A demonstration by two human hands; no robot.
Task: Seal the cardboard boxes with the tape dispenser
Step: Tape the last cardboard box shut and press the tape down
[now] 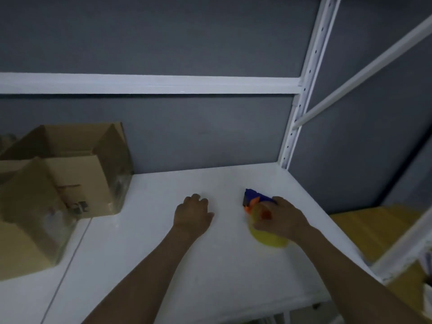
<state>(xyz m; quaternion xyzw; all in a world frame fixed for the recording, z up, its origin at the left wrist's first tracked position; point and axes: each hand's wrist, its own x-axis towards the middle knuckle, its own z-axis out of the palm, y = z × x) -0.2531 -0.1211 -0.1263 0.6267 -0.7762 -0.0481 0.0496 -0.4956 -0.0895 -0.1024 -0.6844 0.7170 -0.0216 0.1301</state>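
1. The right hand [281,219] is gripping the tape dispenser [257,199], which is sitting on the right part of the white shelf [222,265].
2. The left hand [192,212] is resting on the shelf, fingers loosely curled, holding nothing.
3. The cardboard boxes [70,174] are standing at the left with their flaps open, well apart from the dispenser.

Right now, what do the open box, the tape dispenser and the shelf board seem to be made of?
The open box: brown cardboard, matte, with creased flaps. The tape dispenser: likely plastic, in solid blue and orange. The shelf board: white, smooth, slight sheen; painted metal or laminate, I cannot tell.
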